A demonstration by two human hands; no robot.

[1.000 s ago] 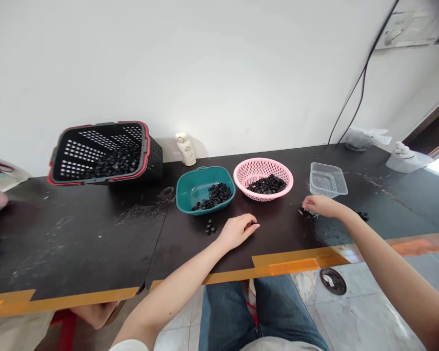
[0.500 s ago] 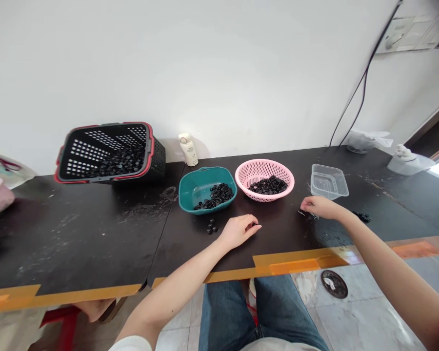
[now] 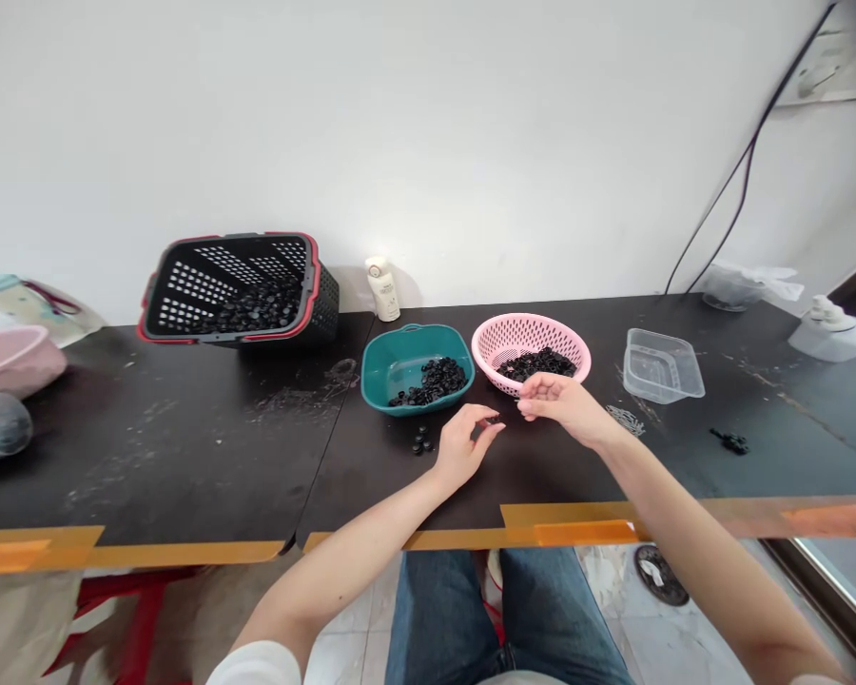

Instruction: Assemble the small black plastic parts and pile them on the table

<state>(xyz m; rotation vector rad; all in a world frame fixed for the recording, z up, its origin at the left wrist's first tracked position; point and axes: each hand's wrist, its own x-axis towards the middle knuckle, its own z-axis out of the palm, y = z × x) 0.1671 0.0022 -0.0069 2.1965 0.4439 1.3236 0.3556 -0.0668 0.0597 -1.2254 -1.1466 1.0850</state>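
My left hand [image 3: 465, 442] pinches a small black round part [image 3: 495, 420] between thumb and fingertips, just above the table. Close by on its right, my right hand [image 3: 553, 404] is pinched on a thin pale pin [image 3: 519, 401], in front of the pink basket [image 3: 479, 357]. That basket holds many small black parts [image 3: 538, 363]. Left of it, a teal basin [image 3: 379, 366] contains black round parts [image 3: 438, 379]. Several loose black round parts [image 3: 421, 441] lie beside my left hand. A pile of thin pale pins [image 3: 626, 420] rests right of my right wrist.
A black crate with red trim [image 3: 314, 295] holding black parts leans at the back left, near a white bottle [image 3: 383, 290]. A clear plastic tub [image 3: 662, 369] and a small black heap [image 3: 731, 441] are on the right. Orange tape [image 3: 577, 533] lines the table's front edge.
My right hand has moved left from the pin pile toward my left hand, bringing a pin. My left hand has lifted slightly with its black part. The view has shifted a little.
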